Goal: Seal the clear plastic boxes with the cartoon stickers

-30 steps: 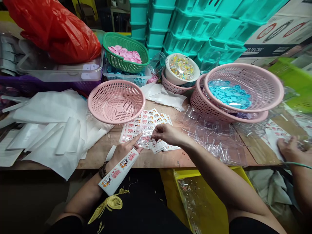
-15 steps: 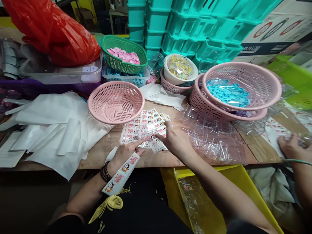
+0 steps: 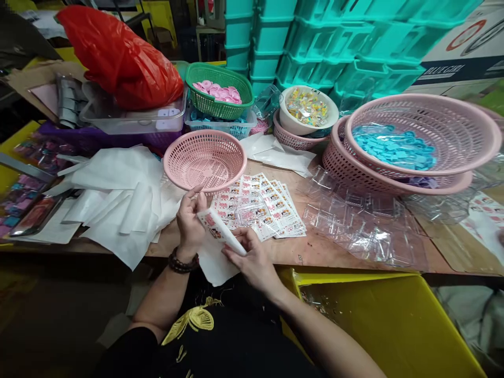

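Stretching sideways, the wooden table (image 3: 289, 256) bears fanned sticker sheets (image 3: 286, 212); nearer, above its front edge, a bent sticker strip (image 3: 225, 237) is gripped at one end by the left hand (image 3: 189, 223) and pinched at the other by the right hand (image 3: 254, 258). A clear case (image 3: 252, 211) lies on the sheets. Gripping only margins should help spare each small sticker (image 3: 214, 232) from creases.

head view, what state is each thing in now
Sticker strip, bent, pinched in right hand
Sticker sheets, fanned, overlapping
Clear plastic case, lying on the sheets
White paper, loosely heaped
Green basket, holding pink pieces
White bowl, holding multicoloured pieces
Teal bins, stacked
Red bag, bulging
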{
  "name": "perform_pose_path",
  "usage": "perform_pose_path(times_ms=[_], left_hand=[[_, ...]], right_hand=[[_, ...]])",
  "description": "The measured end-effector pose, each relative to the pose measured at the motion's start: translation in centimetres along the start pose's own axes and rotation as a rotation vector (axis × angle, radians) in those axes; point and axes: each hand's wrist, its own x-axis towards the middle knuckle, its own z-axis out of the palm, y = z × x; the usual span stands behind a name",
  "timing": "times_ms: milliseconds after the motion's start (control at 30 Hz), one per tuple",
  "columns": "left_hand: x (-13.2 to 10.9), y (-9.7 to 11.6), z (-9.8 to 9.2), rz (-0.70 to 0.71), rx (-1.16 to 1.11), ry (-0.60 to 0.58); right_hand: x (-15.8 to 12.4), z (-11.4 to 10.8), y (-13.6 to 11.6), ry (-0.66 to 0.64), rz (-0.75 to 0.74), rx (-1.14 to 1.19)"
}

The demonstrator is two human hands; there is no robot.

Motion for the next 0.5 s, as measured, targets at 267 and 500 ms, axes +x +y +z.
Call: perform_pose_path(times_ms=[267, 500], left_hand=[[1.3, 2.0, -4.5, 0.17, 0.195, -0.886], [0.9, 0.5, -3.8, -0.092, 0.314, -0.931]], right_hand=[[0.6, -5.3, -3.2, -0.314, 0.078, -0.308], [0.5, -6.7, -2.0, -0.049, -0.116, -0.202]])
